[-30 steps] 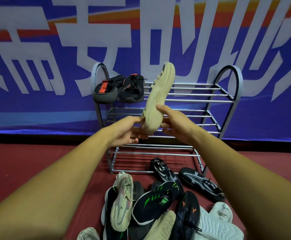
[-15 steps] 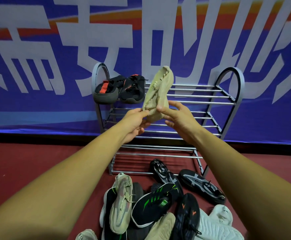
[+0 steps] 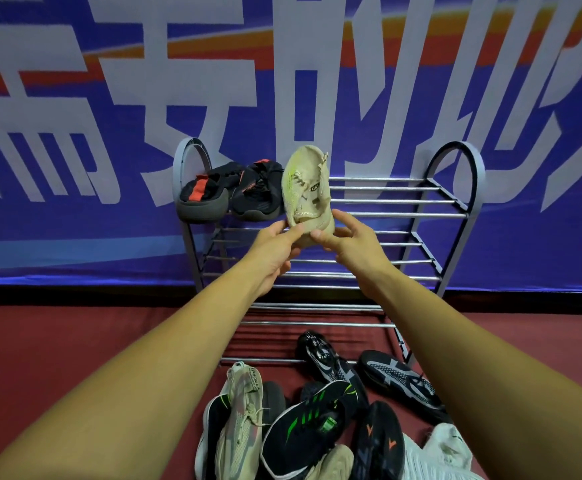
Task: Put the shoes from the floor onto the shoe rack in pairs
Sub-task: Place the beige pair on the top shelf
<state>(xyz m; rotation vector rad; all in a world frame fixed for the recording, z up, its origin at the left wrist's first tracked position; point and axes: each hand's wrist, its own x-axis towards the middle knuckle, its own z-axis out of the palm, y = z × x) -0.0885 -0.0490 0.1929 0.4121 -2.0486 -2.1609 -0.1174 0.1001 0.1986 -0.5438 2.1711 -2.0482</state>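
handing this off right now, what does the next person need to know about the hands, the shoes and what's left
Hands: left hand and right hand both grip the heel of the beige shoe, toe up, at the top shelf of the shoe rack, just right of the black-and-red pair.
Done: that one pair sits on the top shelf.
Left: set the beige shoe down, find its mate in the floor pile, then pair up the rest.

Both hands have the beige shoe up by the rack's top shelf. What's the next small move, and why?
Probably tip the beige shoe sole-down onto the top shelf, just right of the black-and-red pair. The left hand and right hand pinch its heel with the toe pointing up, and the rails beside that pair are bare.
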